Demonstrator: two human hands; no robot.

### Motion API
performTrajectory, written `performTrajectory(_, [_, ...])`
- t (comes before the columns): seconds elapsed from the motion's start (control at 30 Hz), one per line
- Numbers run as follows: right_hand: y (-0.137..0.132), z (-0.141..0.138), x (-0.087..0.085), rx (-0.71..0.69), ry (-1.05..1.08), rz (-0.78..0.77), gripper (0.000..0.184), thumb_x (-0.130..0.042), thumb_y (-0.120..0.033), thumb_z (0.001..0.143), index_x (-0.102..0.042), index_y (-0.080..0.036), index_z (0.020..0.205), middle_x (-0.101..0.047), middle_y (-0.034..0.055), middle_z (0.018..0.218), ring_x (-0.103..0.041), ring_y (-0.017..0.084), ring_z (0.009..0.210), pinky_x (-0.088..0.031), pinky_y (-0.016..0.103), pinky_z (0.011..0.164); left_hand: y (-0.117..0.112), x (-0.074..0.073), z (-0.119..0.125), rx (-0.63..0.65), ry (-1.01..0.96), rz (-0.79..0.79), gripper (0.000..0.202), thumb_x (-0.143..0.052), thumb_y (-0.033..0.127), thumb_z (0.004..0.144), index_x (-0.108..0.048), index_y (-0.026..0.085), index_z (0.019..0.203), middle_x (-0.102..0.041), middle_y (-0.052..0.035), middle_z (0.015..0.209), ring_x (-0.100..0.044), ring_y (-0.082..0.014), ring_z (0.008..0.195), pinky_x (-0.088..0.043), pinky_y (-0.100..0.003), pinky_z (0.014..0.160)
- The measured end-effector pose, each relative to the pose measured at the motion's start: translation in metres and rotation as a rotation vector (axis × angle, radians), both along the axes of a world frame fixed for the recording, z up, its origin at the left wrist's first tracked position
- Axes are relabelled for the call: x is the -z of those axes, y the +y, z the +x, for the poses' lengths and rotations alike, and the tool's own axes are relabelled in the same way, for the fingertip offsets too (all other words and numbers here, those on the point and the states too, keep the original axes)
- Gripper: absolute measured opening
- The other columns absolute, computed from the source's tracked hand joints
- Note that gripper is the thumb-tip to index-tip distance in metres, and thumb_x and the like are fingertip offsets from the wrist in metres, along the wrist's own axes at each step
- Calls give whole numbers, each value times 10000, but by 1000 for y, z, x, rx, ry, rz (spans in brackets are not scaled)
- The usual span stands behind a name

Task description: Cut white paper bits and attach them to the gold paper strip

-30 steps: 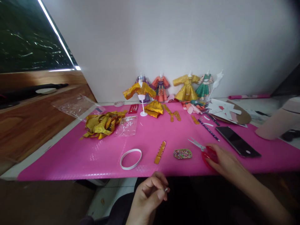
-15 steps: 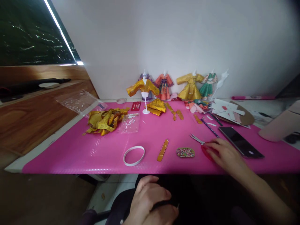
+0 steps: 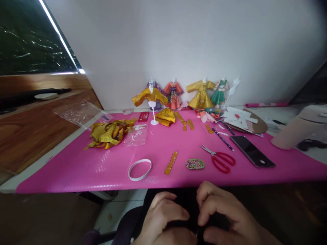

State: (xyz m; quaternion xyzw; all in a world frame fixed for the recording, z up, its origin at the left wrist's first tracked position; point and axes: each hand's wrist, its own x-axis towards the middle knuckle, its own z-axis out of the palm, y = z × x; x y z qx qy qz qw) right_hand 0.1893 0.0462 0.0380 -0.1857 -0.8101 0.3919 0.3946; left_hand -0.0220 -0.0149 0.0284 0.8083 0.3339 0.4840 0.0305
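My left hand (image 3: 163, 217) is in front of the table edge, above the lap, its fingers curled and closed. My right hand (image 3: 224, 214) faces it at the same height, also curled, with thumb and fingertips drawn together. The fingertips of both hands nearly meet; whatever they pinch is too small or hidden to make out. On the pink table nearest my hands lie red-handled scissors (image 3: 221, 162), blades slightly apart, a speckled oval tin (image 3: 195, 164), a gold strip with a notched edge (image 3: 171, 163) and a white ring (image 3: 130, 172).
Crumpled gold paper (image 3: 107, 134) and a clear bag (image 3: 136, 136) are on the left. A doll stand (image 3: 153, 114) wears a gold jacket; several dressed figures line the wall. A phone (image 3: 252, 151), a patterned pen (image 3: 223, 139) and a pale bottle (image 3: 293, 131) occupy the right.
My right hand has let go of the scissors and moved down and left to my left hand. The scissors now lie on the table. The whole view has shifted slightly.
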Motion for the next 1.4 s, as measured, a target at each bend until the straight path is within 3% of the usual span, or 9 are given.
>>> performTrajectory(0.17, [1, 0, 2, -26, 24, -66, 240, -639, -485, 914, -643, -249, 868, -558, -2, 824, -594, 140, 762, -471, 257, 667, 6, 12, 13, 128, -265, -120, 198, -573, 323, 981, -626, 217, 822, -566, 1, 903, -620, -114, 862, -463, -243, 1009])
performTrajectory(0.37, [-2, 1, 1, -35, 37, -121, 218, -633, -471, 920, -645, -260, 865, -543, -8, 836, -590, 138, 772, -467, 261, 681, 10, 21, 14, 251, -343, -249, 88, -635, 290, 943, -626, 221, 888, -549, -18, 971, -599, -132, 862, -541, -211, 773])
performTrajectory(0.5, [-3, 1, 2, -44, 39, -119, 197, -638, -430, 923, -634, -251, 840, -536, -12, 824, -585, 138, 780, -464, 259, 687, 12, 23, 16, 284, -402, -319, 79, -649, 295, 933, -631, 226, 899, -549, -24, 980, -603, -139, 856, -548, -231, 762])
performTrajectory(0.8, [-3, -1, -1, -6, 14, -129, 95, -629, -169, 846, -594, -240, 795, -542, -23, 804, -578, 129, 780, -448, 243, 688, 11, 25, 18, 311, -459, -399, 70, -666, 304, 921, -650, 243, 892, -565, -28, 959, -611, -149, 846, -542, -262, 768])
performTrajectory(1.1, [-4, -2, -5, -8, -3, -145, 92, -590, -155, 818, -557, -228, 772, -537, -12, 797, -565, 144, 777, -443, 260, 689, 13, 26, 20, 304, -492, -419, 94, -679, 347, 908, -668, 255, 889, -586, -32, 945, -605, -158, 829, -529, -277, 744])
performTrajectory(1.4, [1, -4, -6, -9, 29, -269, 118, -574, -212, 848, -526, -215, 741, -500, -13, 757, -497, 137, 697, -399, 261, 625, 15, 30, 10, 143, -457, -353, 162, -688, 392, 892, -698, 261, 986, -620, -32, 908, -614, -166, 803, -516, -257, 684])
